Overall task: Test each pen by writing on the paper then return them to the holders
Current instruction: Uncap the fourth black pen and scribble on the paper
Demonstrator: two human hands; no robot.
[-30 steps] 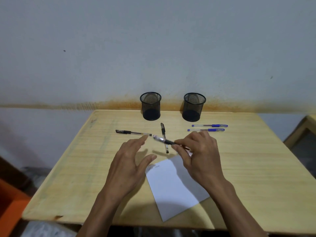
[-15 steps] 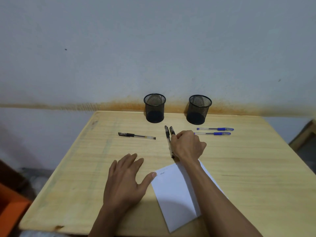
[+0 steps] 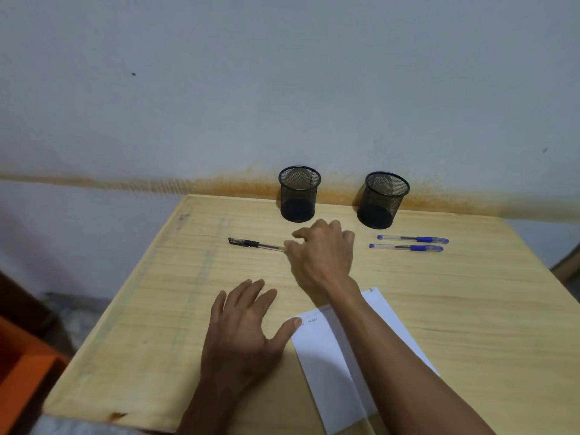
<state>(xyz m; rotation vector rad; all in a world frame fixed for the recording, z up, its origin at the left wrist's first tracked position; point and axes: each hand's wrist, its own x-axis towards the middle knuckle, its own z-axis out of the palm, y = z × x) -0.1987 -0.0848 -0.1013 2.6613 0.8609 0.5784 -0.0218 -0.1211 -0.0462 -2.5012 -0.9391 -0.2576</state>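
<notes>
Two black mesh cups stand at the far edge of the wooden table (image 3: 470, 309), close to the stained wall: the left cup (image 3: 298, 194) and the right cup (image 3: 383, 200). Both are upright, and through the mesh and the open tops no pen shows inside either one; only the dark bases can be made out. One black pen (image 3: 254, 244) lies flat on the table in front and to the left of the left cup, its capped end pointing left. The right hand (image 3: 321, 255) reaches across to it, with the fingertips at the pen's clear right end; the fingers are bent down over that end, but whether they actually pinch the pen or merely touch it cannot be told from here. Whatever lies under that hand is hidden. Two blue pens lie side by side in front of the right cup, the farther blue pen (image 3: 412, 239) and the nearer blue pen (image 3: 406, 247), both parallel and apart from the hands. The left hand (image 3: 244, 334) rests flat and relaxed on the table, fingers spread, its thumb touching the corner of the white paper (image 3: 326, 365), which carries a few small scribbles near that corner and is partly covered by the right forearm.
</notes>
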